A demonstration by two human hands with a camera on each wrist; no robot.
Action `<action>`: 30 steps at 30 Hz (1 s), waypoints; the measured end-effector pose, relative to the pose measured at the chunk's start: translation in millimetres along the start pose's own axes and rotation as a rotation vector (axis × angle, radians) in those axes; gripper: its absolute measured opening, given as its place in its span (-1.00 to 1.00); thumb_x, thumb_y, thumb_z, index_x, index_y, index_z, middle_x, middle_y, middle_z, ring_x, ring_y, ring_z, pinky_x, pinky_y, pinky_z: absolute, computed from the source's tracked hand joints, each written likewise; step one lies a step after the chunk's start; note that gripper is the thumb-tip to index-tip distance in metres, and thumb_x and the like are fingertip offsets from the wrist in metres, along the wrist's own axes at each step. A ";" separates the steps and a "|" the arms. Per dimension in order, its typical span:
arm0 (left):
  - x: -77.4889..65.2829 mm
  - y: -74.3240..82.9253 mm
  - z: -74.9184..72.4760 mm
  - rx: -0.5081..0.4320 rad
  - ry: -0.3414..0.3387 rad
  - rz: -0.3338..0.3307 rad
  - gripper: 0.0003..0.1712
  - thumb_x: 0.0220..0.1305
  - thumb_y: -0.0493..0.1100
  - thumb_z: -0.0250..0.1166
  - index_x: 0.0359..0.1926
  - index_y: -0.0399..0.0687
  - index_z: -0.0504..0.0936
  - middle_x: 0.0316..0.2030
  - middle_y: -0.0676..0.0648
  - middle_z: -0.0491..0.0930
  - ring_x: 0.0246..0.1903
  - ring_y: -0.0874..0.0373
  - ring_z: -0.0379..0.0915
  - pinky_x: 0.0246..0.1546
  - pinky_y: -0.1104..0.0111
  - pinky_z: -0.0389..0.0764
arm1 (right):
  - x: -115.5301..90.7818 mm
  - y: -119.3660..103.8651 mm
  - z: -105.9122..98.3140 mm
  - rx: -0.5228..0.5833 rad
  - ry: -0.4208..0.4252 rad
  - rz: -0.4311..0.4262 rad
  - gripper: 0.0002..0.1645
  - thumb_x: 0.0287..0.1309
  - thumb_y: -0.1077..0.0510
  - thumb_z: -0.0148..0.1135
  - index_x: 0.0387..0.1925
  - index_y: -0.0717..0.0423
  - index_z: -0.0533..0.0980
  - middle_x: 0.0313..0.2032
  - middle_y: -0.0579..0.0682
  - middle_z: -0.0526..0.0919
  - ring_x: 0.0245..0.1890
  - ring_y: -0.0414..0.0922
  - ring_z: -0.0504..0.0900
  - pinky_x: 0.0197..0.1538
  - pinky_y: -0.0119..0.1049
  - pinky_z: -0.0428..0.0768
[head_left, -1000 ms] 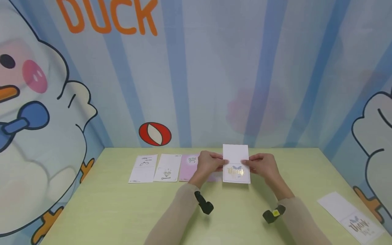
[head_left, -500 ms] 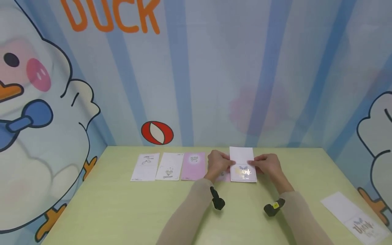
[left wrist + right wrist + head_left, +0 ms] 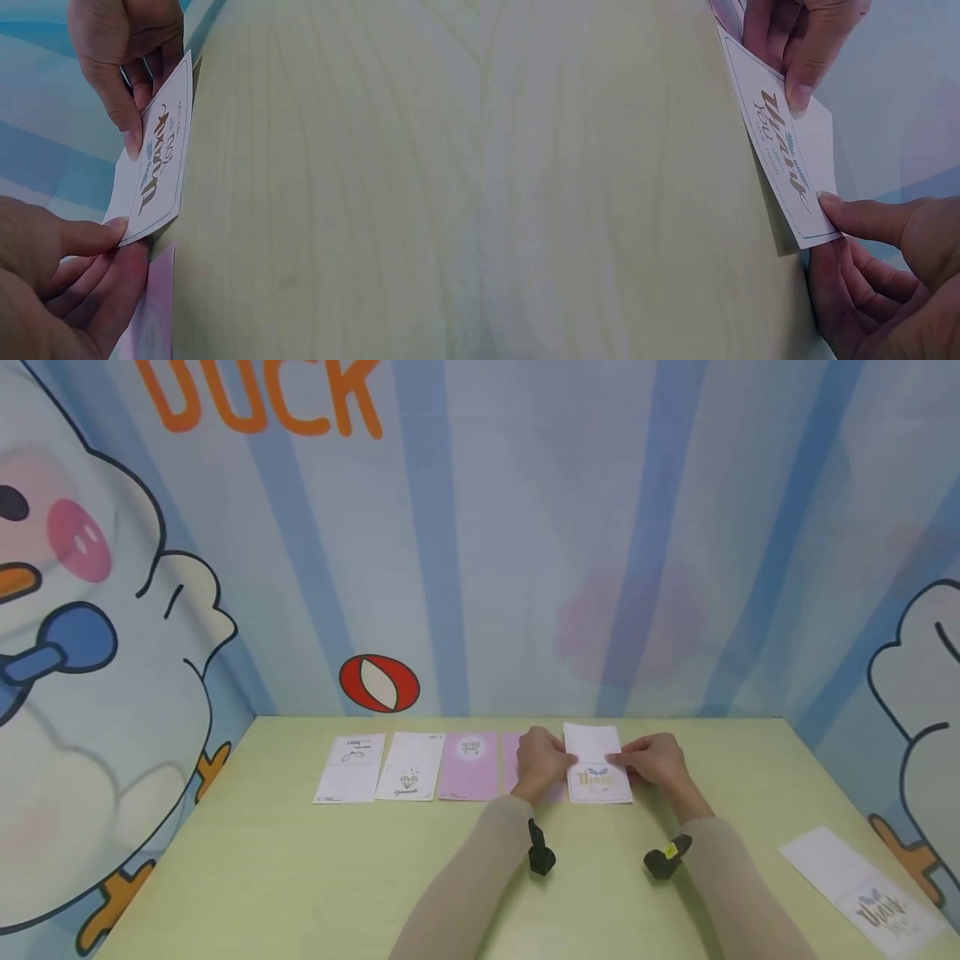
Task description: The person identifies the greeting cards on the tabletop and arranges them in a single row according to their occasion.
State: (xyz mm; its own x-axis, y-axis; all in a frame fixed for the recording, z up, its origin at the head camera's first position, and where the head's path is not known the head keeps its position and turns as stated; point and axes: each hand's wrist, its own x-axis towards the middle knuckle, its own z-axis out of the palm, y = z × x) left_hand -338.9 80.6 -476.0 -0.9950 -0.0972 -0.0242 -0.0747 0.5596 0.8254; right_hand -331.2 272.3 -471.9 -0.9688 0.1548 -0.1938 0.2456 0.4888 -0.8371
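Observation:
A white greeting card [image 3: 598,783] with gold "Thank you" lettering and a blue motif is held at the back of the table, right of a row of cards. My left hand [image 3: 543,760] pinches its left edge, thumb on the printed face and fingers beneath. On the opposite edge my right hand [image 3: 654,763] pinches it the same way. In the right wrist view the card's near edge [image 3: 769,176] stands slightly above the table and casts a shadow. Partly hidden behind my left hand lies a pink card [image 3: 159,300].
To the left, in a row, lie a white card with small drawings [image 3: 350,768], a white diamond card [image 3: 409,767] and a pink card [image 3: 468,767]. Another "Thank" card [image 3: 862,893] lies at the table's right edge. A striped cloth backdrop [image 3: 510,543] rises behind the table.
Both hands have brought the held card rightward and lower, close to the table beside the row. More of the pink cards on its left shows now.

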 end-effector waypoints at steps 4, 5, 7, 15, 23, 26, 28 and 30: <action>-0.2 3.0 1.4 0.086 0.018 0.077 -0.66 0.13 -0.25 0.59 -0.68 -0.13 0.65 -0.63 -0.03 0.66 -0.63 0.16 0.39 -0.63 0.37 0.39 | 1.6 0.4 -0.1 -0.029 0.010 -0.008 -0.53 0.17 0.13 0.55 -0.07 0.46 0.65 -0.34 0.13 0.77 -0.51 -0.28 0.68 -0.39 -0.38 0.70; -0.4 3.2 1.5 0.090 0.016 0.083 -0.64 0.14 -0.25 0.58 -0.69 -0.13 0.64 -0.63 -0.04 0.65 -0.64 0.16 0.36 -0.63 0.36 0.37 | 1.4 0.3 -0.1 -0.036 0.011 -0.007 -0.53 0.17 0.13 0.55 -0.07 0.46 0.65 -0.36 0.11 0.76 -0.52 -0.28 0.67 -0.40 -0.39 0.68; -0.8 3.7 1.2 0.101 0.017 0.093 -0.64 0.14 -0.26 0.57 -0.69 -0.15 0.63 -0.63 -0.06 0.66 -0.64 0.16 0.34 -0.64 0.36 0.35 | 0.9 -0.1 0.2 -0.048 0.012 -0.003 -0.53 0.17 0.12 0.55 -0.08 0.45 0.65 -0.39 0.07 0.75 -0.52 -0.27 0.65 -0.42 -0.41 0.66; -2.2 5.4 0.4 0.193 0.025 0.085 -0.40 0.11 -0.28 0.57 -0.78 -0.01 0.31 -0.74 0.06 0.36 -0.69 0.19 0.21 -0.67 0.36 0.25 | -2.9 -2.1 6.2 -0.154 0.037 -0.050 -0.58 0.15 0.10 0.54 -0.16 0.41 0.69 -0.43 0.09 0.75 -0.53 -0.21 0.60 -0.46 -0.40 0.57; -2.2 6.4 1.6 0.254 0.037 0.079 -0.35 0.10 -0.29 0.58 -0.75 -0.01 0.22 -0.75 0.02 0.34 -0.68 0.16 0.23 -0.65 0.33 0.29 | -2.9 -1.8 12.1 -0.259 0.077 -0.124 -0.66 0.09 0.11 0.57 -0.30 0.35 0.72 -0.49 0.07 0.73 -0.57 -0.16 0.55 -0.50 -0.36 0.48; -1.3 6.3 1.7 0.295 0.045 0.093 -0.46 0.10 -0.25 0.59 -0.71 -0.04 0.36 -0.70 0.01 0.48 -0.64 0.16 0.34 -0.60 0.33 0.39 | -3.1 -2.7 11.7 -0.291 0.080 -0.125 -0.67 0.08 0.07 0.57 -0.34 0.30 0.72 -0.51 0.04 0.71 -0.56 -0.14 0.53 -0.51 -0.35 0.45; -1.2 6.5 1.5 0.322 0.049 0.125 -0.48 0.11 -0.23 0.59 -0.70 -0.03 0.38 -0.71 0.03 0.47 -0.64 0.18 0.35 -0.60 0.34 0.40 | -4.2 -3.4 10.5 -0.314 0.077 -0.135 -0.66 0.09 0.04 0.55 -0.36 0.28 0.72 -0.52 0.03 0.69 -0.56 -0.13 0.52 -0.51 -0.33 0.43; -2.2 8.3 0.8 0.345 0.038 0.156 -0.43 0.15 -0.23 0.55 -0.73 -0.01 0.31 -0.75 0.07 0.35 -0.67 0.20 0.26 -0.62 0.35 0.36 | -5.0 -4.1 9.0 -0.333 0.072 -0.142 -0.65 0.12 0.01 0.53 -0.37 0.27 0.72 -0.52 0.02 0.68 -0.54 -0.12 0.51 -0.50 -0.33 0.42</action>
State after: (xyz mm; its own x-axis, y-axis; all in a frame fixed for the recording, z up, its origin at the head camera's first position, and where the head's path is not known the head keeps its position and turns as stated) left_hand -337.4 86.1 -469.6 -0.9935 -0.0156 0.1132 0.0532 0.8136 0.5790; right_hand -327.6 261.8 -472.1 -0.9920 0.1191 -0.0413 0.1179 0.7605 -0.6385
